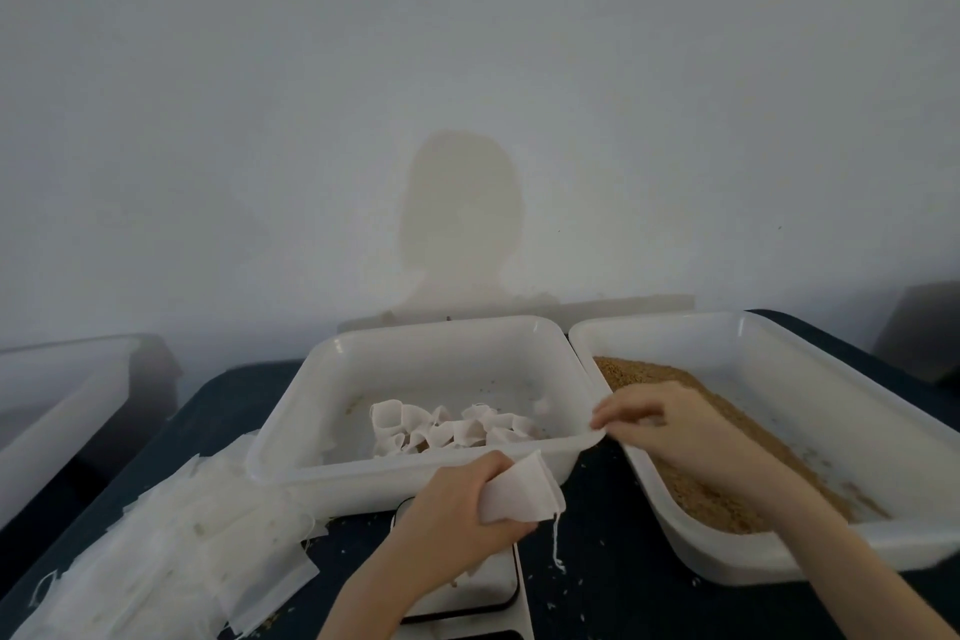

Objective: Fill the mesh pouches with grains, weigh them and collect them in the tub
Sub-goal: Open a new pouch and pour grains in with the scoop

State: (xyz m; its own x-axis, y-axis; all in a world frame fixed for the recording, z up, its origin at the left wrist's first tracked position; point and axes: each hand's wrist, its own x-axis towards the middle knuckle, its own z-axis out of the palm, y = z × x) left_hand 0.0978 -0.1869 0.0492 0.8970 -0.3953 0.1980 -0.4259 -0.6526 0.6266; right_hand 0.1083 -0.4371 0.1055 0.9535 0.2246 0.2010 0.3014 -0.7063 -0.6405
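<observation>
Mesh pouch (519, 494), white, one item, held in the left hand (462, 509) at about 6 o'clock in the view, fingers curled round its lower part; its mouth points toward 1 o'clock and a white drawstring (557, 541) hangs loose from its lower right corner. Right hand (670, 426), at 4 o'clock, fingers bent at the near left rim of the grain tub (810, 437); whether they pinch a thin white edge or only rest on the rim cannot be told. Grain tub, white plastic, rectangular, at 3 to 4 o'clock, holding brown grains (701, 494) banked along its left and near side. Collecting tub (291, 431), white plastic, at centre, just beside the grain tub; inside it, toward the near wall, lies a cluster of filled pouches (447, 429). Scale (478, 587), white with a dark edge, at 6 o'clock, directly under the left hand and wrist, largely covered by them. Empty pouches (171, 551), a loose flat stack, at 8 o'clock, touching the near left corner of the collecting tub. Bench (597, 577), dark surface, with scattered grains near the scale. Third tub (62, 405), white, at 9 o'clock, partly out of frame, contents not visible. Wall (467, 68), pale, behind the bench, bearing a head-and-shoulders shadow (462, 218) at 12 o'clock.
</observation>
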